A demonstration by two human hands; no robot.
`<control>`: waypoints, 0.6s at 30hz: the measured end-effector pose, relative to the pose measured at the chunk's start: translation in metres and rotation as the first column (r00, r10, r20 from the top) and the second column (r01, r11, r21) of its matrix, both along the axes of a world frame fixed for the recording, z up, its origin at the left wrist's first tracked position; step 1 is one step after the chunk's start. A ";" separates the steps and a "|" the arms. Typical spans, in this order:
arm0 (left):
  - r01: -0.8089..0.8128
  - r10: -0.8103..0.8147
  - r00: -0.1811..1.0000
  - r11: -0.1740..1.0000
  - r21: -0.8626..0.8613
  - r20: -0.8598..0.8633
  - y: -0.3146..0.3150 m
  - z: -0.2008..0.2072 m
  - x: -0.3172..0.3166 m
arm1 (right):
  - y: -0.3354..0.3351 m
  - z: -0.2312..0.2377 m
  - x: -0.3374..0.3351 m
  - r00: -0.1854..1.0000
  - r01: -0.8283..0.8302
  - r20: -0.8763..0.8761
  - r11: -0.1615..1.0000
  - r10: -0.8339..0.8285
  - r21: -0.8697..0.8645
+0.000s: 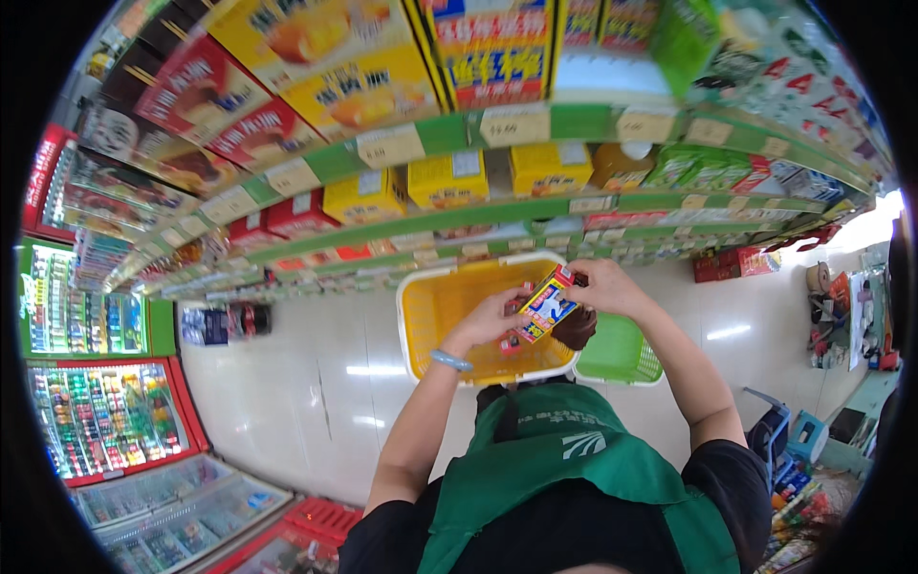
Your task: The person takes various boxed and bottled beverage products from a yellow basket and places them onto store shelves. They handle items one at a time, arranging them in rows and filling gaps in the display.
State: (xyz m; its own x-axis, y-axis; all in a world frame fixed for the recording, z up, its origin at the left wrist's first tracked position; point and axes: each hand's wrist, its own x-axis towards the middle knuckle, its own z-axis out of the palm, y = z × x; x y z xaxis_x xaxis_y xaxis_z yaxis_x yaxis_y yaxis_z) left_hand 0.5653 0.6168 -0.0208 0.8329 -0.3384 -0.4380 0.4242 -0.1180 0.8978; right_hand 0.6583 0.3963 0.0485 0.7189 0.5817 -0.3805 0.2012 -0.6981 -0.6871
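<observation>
Colourful box (548,304), pinched at opposite ends by left hand (488,320) and right hand (609,287), slants over the yellow basket (445,349) near its right edge (green basket (626,352) just beside).

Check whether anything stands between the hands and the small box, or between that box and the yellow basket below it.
Nothing visible separates the left hand or right hand from the small box: both hold it. Beside it, red packaging shows against the yellow basket; whether that blocks the way down is unclear.

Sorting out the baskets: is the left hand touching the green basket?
Apart: the head view shows a wide gap between left hand and green basket.
</observation>
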 end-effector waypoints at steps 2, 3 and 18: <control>-0.044 0.046 0.996 0.998 -0.033 0.072 -0.002 0.028 0.013 | -0.005 0.049 0.001 0.996 0.049 0.064 0.987 -0.060 0.155; -0.079 0.082 0.983 0.997 -0.022 0.165 -0.005 0.046 0.020 | -0.009 0.066 -0.001 0.979 0.026 0.192 0.972 -0.072 0.235; -0.696 -0.418 0.078 0.627 0.350 0.905 -0.082 0.239 0.083 | 0.003 0.290 0.053 0.357 -0.188 0.888 0.909 -0.288 0.371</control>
State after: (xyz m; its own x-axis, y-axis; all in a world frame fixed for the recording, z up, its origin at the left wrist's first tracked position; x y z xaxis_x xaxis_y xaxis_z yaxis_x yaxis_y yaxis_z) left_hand 0.6481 0.5347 0.2183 0.6131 -0.2733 0.7412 -0.5262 -0.8411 0.1251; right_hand 0.7114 0.3989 0.3382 0.4956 0.4357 0.7514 0.8318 -0.4872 -0.2661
